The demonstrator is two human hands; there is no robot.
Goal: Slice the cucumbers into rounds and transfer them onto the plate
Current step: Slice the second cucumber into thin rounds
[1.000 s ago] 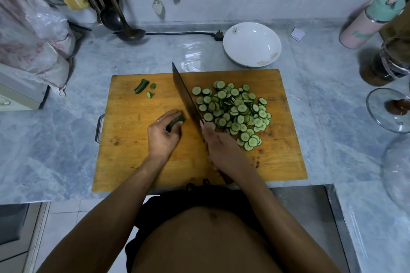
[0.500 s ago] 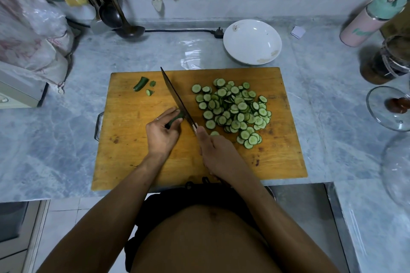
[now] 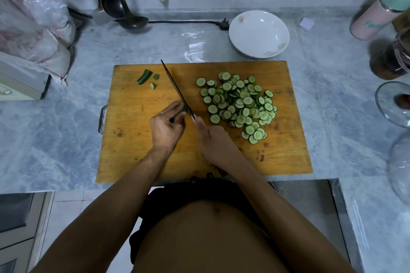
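While left hand pinches cucumber stub, right clenched on knife — blade beside fingertips; stub short, slip risks cut. Plate bare.

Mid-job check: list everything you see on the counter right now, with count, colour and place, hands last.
cutting board: one, orange-brown wood, centre of counter
cucumber rounds: a pile, too many to count, green, right half of board
cucumber stub: one, dark green, under the left fingers against the blade
cucumber end pieces: three, green, far left of board
knife: one, dark blade, angled across the board
plate: one, white, holds no rounds, behind the board
ladle: one, dark, back left
plug and cable: one, black, along the back wall
bottle: one, pink with mint cap, back right
glass lid: one, clear, right edge
left hand: holds the stub
right hand: grips the knife handle
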